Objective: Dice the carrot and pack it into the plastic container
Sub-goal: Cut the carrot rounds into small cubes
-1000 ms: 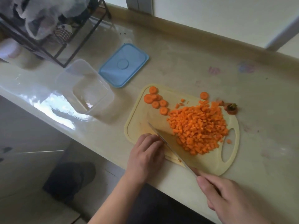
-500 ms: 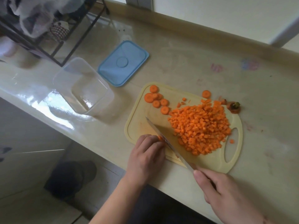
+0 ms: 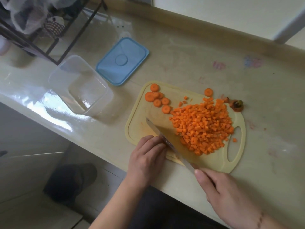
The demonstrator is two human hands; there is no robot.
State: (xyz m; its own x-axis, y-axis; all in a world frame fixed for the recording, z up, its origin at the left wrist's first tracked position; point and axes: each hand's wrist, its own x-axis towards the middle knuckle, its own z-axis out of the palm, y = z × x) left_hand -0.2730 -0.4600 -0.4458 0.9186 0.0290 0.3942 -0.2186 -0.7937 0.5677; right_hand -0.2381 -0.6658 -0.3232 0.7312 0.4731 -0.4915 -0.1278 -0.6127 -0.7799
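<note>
Clear plastic container [image 3: 80, 86] beside blue lid [image 3: 123, 61], diced carrot [image 3: 203, 126] heaped on cutting board [image 3: 137, 123], left hand [image 3: 146, 159] curled against knife [image 3: 166, 143], what it holds hidden, right hand [image 3: 227, 195] gripping handle

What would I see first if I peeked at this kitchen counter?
A big bright orange heap of diced carrot sits in the middle of the pale yellow cutting board, with a few round carrot slices at its far left corner. The right hand grips a knife beside the left hand. To the left, a clear plastic container stands empty beside its blue lid.
</note>
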